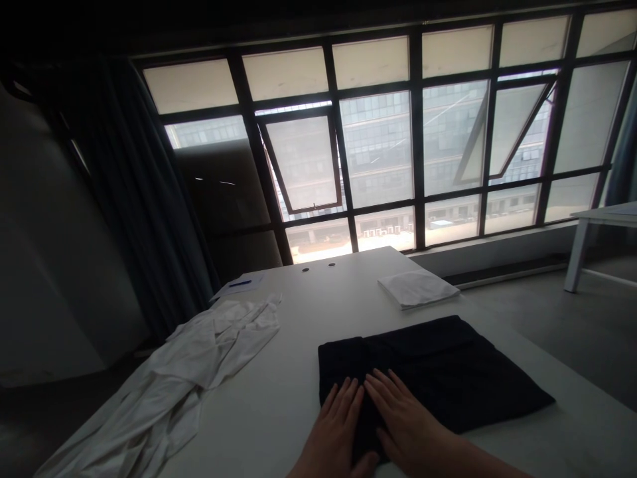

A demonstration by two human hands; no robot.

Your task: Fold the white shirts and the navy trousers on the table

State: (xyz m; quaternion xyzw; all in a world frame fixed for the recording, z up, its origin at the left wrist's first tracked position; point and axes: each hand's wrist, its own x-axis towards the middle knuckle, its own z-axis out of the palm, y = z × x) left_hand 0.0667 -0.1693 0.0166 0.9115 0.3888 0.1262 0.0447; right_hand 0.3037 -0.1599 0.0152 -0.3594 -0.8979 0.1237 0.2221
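Observation:
A black garment [448,372] lies folded flat on the white table [279,398], near its front edge. My left hand [336,428] rests flat on the garment's near left corner, fingers stretched out and together. Beside it, my right hand [411,425] lies flat on the same cloth, fingers extended and pointing away from me. Both hands press on the fabric side by side and hold nothing.
A crumpled white garment [199,358] spreads over the table's left side and hangs off the edge. A folded white cloth [417,289] sits farther back. A paper with a blue pen [239,284] lies at the far left. Another white table [604,219] stands at the right by the windows.

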